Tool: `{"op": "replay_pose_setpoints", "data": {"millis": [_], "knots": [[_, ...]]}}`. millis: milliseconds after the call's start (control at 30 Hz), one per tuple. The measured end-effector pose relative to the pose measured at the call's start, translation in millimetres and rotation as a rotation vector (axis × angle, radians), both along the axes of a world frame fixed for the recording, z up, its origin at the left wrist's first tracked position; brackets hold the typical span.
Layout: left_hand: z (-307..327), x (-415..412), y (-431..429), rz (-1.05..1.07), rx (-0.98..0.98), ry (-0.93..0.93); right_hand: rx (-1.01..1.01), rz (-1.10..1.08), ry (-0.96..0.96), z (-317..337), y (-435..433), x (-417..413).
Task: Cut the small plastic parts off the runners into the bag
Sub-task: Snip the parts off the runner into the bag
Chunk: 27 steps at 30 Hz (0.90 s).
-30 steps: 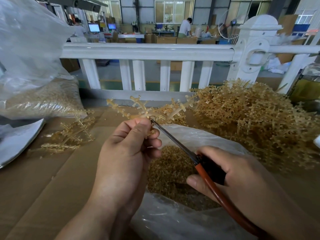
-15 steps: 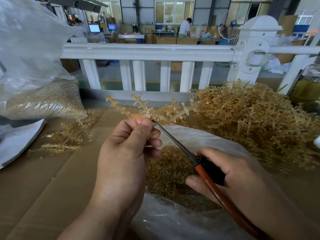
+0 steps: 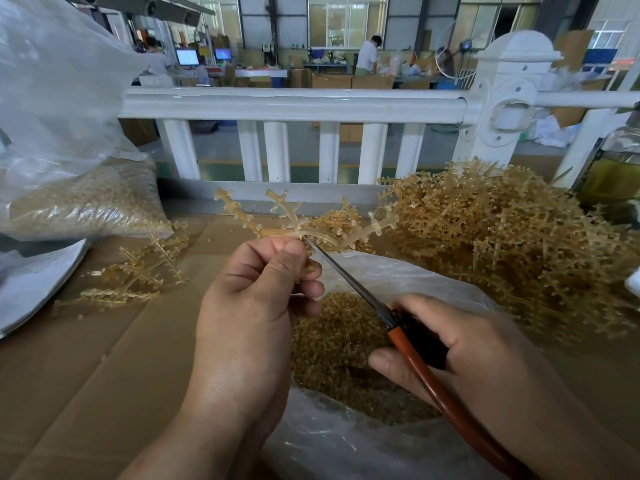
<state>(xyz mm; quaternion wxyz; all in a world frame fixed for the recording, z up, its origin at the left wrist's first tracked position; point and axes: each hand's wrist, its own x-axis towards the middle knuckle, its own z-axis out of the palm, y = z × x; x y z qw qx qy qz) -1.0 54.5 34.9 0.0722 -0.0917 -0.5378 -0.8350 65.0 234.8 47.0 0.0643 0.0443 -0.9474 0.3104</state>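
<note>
**partsguy:** what's all this stuff made of, anyone seeing it properly?

**benchrat:** it's all looking like translucent amber plastic, kinda glassy. The left hand (image 3: pixel 256 306) is pinching a runner (image 3: pixel 304 225) between thumb and curled fingers. The runner's looking like a tiny branching tree, with thin curved stems and knobby little nubs along each arm. It's sticking up at 12 o'clock from that hand, over the far edge of the bag (image 3: pixel 398 278).

**partsguy:** and the tool?

**benchrat:** the right hand (image 3: pixel 467 348), down at 4 o'clock, is wrapping around the cutter (image 3: pixel 349 282). It has a smooth orange-brown handle and a black one. Slim dark metal blades are pointing up toward 11 o'clock, with the tip touching the runner right beside the left thumb. Can't tell if the blades are parted.

The bag is crinkly clear film, lying open under both hands and holding a grainy heap of cut parts (image 3: pixel 329 341). A big bristly pile of runners (image 3: pixel 502 244) is sitting at 2 o'clock. A few loose runners (image 3: pixel 138 271) are lying flat at 9 o'clock on the brown cardboard (image 3: pixel 86 358).
</note>
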Motion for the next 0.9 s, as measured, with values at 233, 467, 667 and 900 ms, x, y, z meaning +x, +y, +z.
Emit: {"op": "replay_pose_setpoints", "data": {"millis": [233, 467, 667, 900], "knots": [[0.2, 0.8, 0.4, -0.014, 0.009, -0.020, 0.018, -0.015, -0.003, 0.5, -0.8, -0.1], [1.3, 0.6, 0.8, -0.048, 0.072, -0.078, 0.003, -0.006, -0.001, 0.1, -1.2, 0.2], [2.2, 0.4, 0.5, -0.079, 0.117, -0.120, 0.013, 0.006, 0.032, -1.1, -2.4, 1.2], [7.2, 2.4, 2.1, -0.164, 0.189, -0.158, 0.021, 0.004, 0.045, -0.6, -4.3, 0.7]]}}
